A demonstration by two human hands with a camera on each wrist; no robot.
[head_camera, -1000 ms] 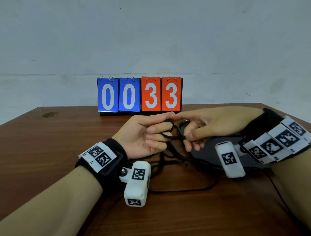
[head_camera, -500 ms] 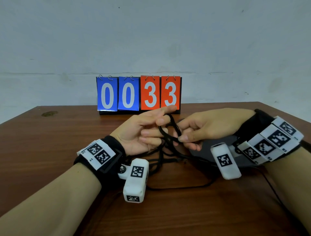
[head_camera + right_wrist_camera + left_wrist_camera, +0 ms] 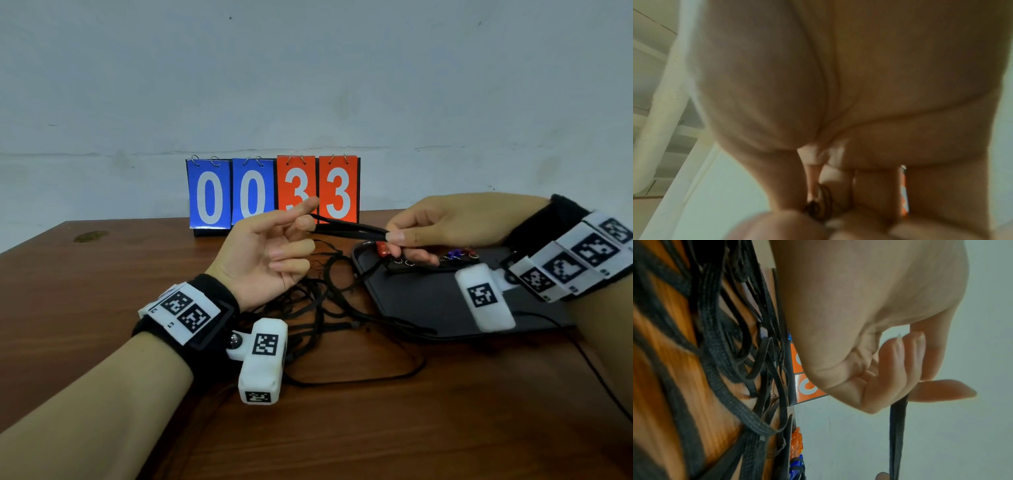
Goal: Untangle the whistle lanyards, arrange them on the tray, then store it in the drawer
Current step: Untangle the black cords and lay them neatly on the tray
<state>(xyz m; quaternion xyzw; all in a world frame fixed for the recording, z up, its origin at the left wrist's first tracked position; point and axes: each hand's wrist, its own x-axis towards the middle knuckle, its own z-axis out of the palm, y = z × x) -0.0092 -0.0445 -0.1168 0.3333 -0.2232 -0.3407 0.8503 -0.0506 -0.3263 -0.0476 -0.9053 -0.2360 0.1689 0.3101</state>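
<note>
The right hand pinches a black cord between thumb and forefinger, clenched on it. The cord runs straight from that pinch to the left hand, where it hooks round the middle finger; the forefinger points out straight above it and the other fingers curl loosely, so this hand catches the cord rather than squeezing it. Half a second ago the two hands were nearly touching, with the cord bunched in loops between them; now they have drawn apart and the strand is taut. I judge that one lanyard is being pulled free of the rest, and that the untangling is far from done.

Below the left fingers, the tangle of black cords lies on the table, trailing onto the near edge of the tray. Under the right fingers the tray holds a row of whistles, red and blue among them, with small metal rings. No drawer is in view.
</note>
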